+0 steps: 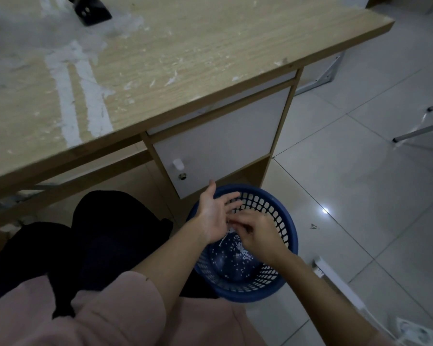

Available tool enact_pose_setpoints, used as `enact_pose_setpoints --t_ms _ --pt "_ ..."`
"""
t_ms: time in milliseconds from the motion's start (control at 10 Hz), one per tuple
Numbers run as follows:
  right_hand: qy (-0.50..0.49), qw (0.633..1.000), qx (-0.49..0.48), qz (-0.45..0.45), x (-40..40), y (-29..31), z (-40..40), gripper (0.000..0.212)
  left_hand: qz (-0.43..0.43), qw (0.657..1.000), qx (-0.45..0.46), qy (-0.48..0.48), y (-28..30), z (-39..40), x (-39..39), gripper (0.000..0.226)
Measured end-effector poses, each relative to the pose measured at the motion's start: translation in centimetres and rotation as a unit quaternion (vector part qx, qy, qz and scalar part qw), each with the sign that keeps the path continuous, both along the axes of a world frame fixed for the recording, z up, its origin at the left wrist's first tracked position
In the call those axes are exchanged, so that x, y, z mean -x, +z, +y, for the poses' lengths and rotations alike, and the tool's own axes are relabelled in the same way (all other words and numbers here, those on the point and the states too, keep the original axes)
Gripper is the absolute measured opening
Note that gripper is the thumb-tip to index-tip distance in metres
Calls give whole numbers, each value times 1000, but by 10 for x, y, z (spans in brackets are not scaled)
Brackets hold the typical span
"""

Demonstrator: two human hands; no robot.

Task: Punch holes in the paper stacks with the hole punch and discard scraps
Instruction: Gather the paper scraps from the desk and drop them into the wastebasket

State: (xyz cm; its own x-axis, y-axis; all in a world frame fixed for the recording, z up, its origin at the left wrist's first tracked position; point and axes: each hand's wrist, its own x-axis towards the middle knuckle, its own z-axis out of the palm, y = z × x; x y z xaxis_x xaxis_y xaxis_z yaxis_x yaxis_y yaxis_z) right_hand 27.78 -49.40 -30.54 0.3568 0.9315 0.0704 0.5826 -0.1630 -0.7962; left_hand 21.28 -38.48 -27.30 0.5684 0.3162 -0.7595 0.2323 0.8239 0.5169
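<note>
Head view, reading from the left: a wooden desk (160,71) with worn, whitish patches fills the upper part, and a black object that looks like the hole punch (90,8) sits at its far edge, cut off by the frame; no paper stack shows. Below the desk edge are the person's dark-clad knees and a pink garment.

The left hand (214,216) is held palm-up over the blue basket (291,236), fingers straight and slightly spread, holding nothing firm. Just to its right, the right hand (256,232) has its fingers curled inward against the left palm; it appears to be brushing or picking bits off, but whether it pinches anything cannot be told. Small white paper scraps (235,250) dot the bottom of the basket, and a few seem to be falling from between the hands.

Those punched dots are judged nearly weightless, soft, and inclined to cling to skin or drift, so pinching them one by one would be slow; wiping them off the flat palm low over the basket suits them better. The basket's wall is open lattice, so dots near the sides could slip through.

Further right lie pale floor tiles, a white power strip (335,278), and metal chair legs (420,131).
</note>
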Motion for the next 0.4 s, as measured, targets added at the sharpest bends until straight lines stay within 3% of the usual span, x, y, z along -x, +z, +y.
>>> enact_pose_setpoints --t_ms 100,200,300,400 --pt "10 995 67 -68 4 -11 -4 33 6 1000 -11 -14 0 1 0 79" --pt "-32 986 122 -105 1 -18 -7 23 23 996 -46 -67 1 1 3 71" --pt "-43 985 154 -65 -5 -13 -2 26 79 976 -112 -169 6 2 4 61" --pt "20 967 253 -25 -17 -3 7 23 146 925 -214 -279 11 6 6 52"
